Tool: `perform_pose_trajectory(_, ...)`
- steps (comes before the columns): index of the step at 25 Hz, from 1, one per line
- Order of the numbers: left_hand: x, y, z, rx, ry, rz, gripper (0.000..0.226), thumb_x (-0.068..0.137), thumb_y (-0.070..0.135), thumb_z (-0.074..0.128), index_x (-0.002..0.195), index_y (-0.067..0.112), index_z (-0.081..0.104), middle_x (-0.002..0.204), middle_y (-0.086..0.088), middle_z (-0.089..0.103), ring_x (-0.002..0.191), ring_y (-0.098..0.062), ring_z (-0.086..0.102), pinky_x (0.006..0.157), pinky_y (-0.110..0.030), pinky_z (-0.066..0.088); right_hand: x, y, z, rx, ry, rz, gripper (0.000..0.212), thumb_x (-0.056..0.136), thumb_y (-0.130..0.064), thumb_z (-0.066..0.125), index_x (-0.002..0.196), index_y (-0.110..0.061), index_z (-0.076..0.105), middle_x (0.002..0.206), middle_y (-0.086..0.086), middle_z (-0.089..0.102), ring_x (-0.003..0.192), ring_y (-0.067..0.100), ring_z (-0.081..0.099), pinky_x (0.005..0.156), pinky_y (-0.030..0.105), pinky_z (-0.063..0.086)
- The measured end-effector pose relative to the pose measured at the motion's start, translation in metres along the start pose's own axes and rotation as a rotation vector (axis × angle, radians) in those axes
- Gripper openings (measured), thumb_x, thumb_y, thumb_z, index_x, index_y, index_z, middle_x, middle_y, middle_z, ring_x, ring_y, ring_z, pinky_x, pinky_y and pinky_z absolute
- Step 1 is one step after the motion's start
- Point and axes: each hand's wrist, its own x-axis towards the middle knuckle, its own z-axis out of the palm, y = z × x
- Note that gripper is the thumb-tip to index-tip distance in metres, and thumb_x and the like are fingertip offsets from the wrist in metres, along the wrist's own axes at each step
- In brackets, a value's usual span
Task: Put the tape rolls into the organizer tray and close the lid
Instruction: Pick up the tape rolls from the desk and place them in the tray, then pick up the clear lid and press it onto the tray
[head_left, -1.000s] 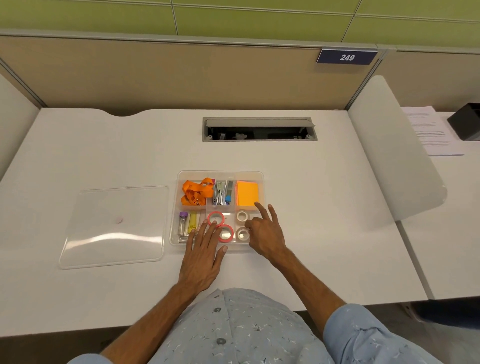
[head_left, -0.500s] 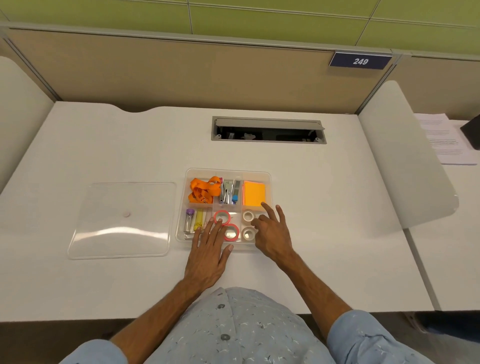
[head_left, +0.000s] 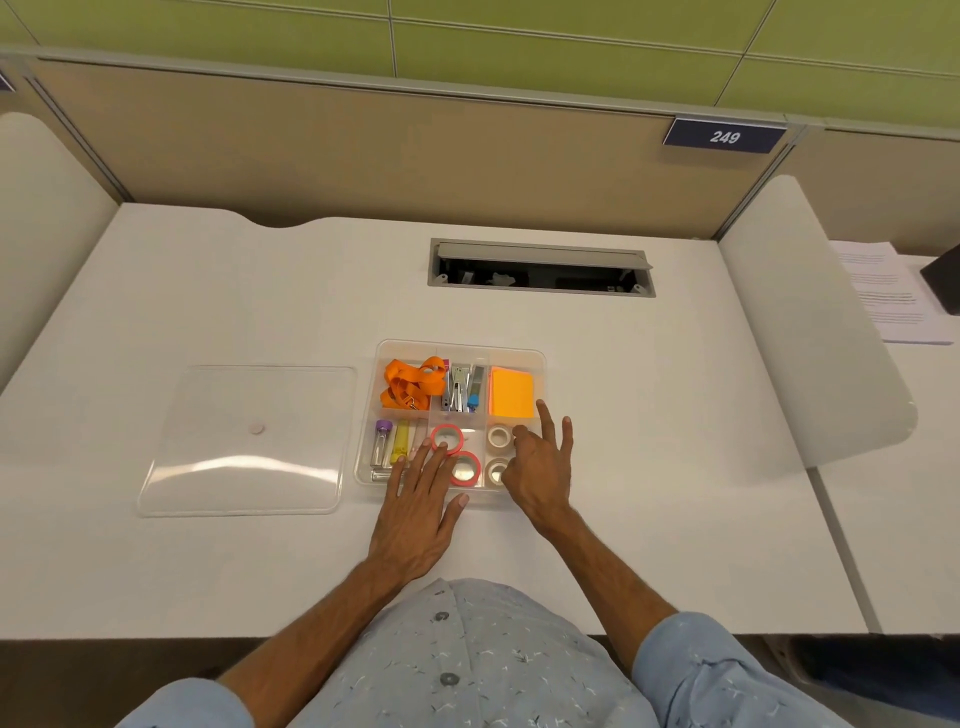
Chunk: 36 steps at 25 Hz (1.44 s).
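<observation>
A clear organizer tray sits mid-desk. Two pink tape rolls lie in its front middle compartment. Two beige tape rolls lie in the front right one. My left hand rests flat over the tray's front edge, fingers spread and touching the pink rolls. Beside the beige rolls at the front right corner is my right hand, fingers apart, fingertips by the rear beige roll. The clear lid lies flat on the desk to the tray's left.
The tray also holds an orange lanyard, a stapler, orange sticky notes and small tubes. A cable hatch opens behind the tray. White dividers stand on both sides, with papers beyond the right one.
Both hands have stayed at the tray's front with little movement. The view has shifted, so the tray and the lid sit further right in the frame.
</observation>
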Motion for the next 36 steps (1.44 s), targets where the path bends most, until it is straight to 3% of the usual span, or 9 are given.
perform_pose_trajectory(2,0.0,0.0,0.0,0.003,-0.006,-0.007,0.07,0.111,0.06,0.034,0.169,0.02,0.033,0.176,-0.007,0.033,0.164,-0.029,0.025,0.131,-0.06,0.022,0.001,0.001,0.004,-0.003,0.009,0.005,0.035,0.076,-0.026,0.087,0.108,-0.014,0.077,0.126,0.01,0.076,0.154,0.03,0.036,0.128,0.055,0.001)
perform_pose_trajectory(9,0.001,0.0,-0.002,0.0,-0.029,-0.015,0.071,0.112,0.062,0.03,0.171,0.023,0.026,0.179,-0.004,0.024,0.167,-0.026,0.016,0.134,-0.056,0.01,0.005,0.007,-0.001,-0.06,0.001,-0.012,0.024,0.076,-0.017,0.084,0.099,-0.011,0.077,0.119,0.014,0.078,0.15,0.031,0.043,0.128,0.057,0.008)
perform_pose_trajectory(13,0.001,0.002,-0.006,-0.055,-0.034,-0.021,0.074,0.111,0.066,0.025,0.173,0.024,0.019,0.181,-0.001,0.014,0.168,-0.022,0.006,0.134,-0.054,0.002,0.007,0.007,-0.008,0.005,0.047,-0.003,0.028,0.078,-0.017,0.083,0.104,-0.012,0.077,0.116,0.013,0.079,0.142,0.034,0.052,0.124,0.062,0.024)
perform_pose_trajectory(16,0.002,-0.003,-0.015,-0.128,-0.001,-0.015,0.075,0.111,0.067,0.02,0.172,0.022,0.022,0.179,-0.003,0.021,0.166,-0.023,0.014,0.133,-0.051,0.003,0.014,-0.001,-0.013,0.035,0.084,-0.019,0.029,0.078,-0.011,0.078,0.106,-0.016,0.075,0.115,0.008,0.079,0.139,0.033,0.054,0.121,0.061,0.028)
perform_pose_trajectory(19,0.001,-0.018,-0.026,-0.149,0.037,-0.049,0.073,0.113,0.063,0.024,0.173,0.023,0.016,0.18,-0.001,0.017,0.168,-0.019,0.009,0.136,-0.05,0.003,0.025,-0.026,-0.017,0.088,0.098,-0.063,0.038,0.078,-0.006,0.071,0.114,-0.017,0.074,0.122,0.007,0.076,0.142,0.032,0.05,0.12,0.061,0.03)
perform_pose_trajectory(25,-0.012,-0.074,-0.059,-0.11,0.158,-0.088,0.068,0.115,0.046,0.036,0.173,0.019,0.016,0.181,-0.003,0.015,0.168,-0.019,0.01,0.136,-0.053,0.005,0.038,-0.113,-0.002,0.171,0.044,-0.329,0.049,0.078,-0.008,0.066,0.127,-0.018,0.068,0.134,0.005,0.069,0.141,0.031,0.049,0.118,0.06,0.035)
perform_pose_trajectory(31,-0.059,-0.147,-0.077,-0.137,0.206,-0.352,0.072,0.114,0.049,0.034,0.174,0.018,0.006,0.182,0.0,0.009,0.168,-0.015,0.006,0.136,-0.047,0.003,0.03,-0.195,0.04,0.115,-0.129,-0.658,0.051,0.086,-0.011,0.066,0.137,-0.013,0.063,0.147,0.008,0.061,0.151,0.032,0.038,0.123,0.059,0.029)
perform_pose_trajectory(36,-0.098,-0.202,-0.081,-0.103,0.153,-0.417,0.073,0.113,0.054,0.028,0.174,0.022,0.004,0.182,-0.004,0.012,0.168,-0.021,0.009,0.136,-0.051,0.006,0.012,-0.244,0.072,0.116,-0.285,-0.708,0.056,0.087,-0.003,0.073,0.142,-0.005,0.06,0.149,0.018,0.059,0.139,0.037,0.054,0.118,0.05,0.044)
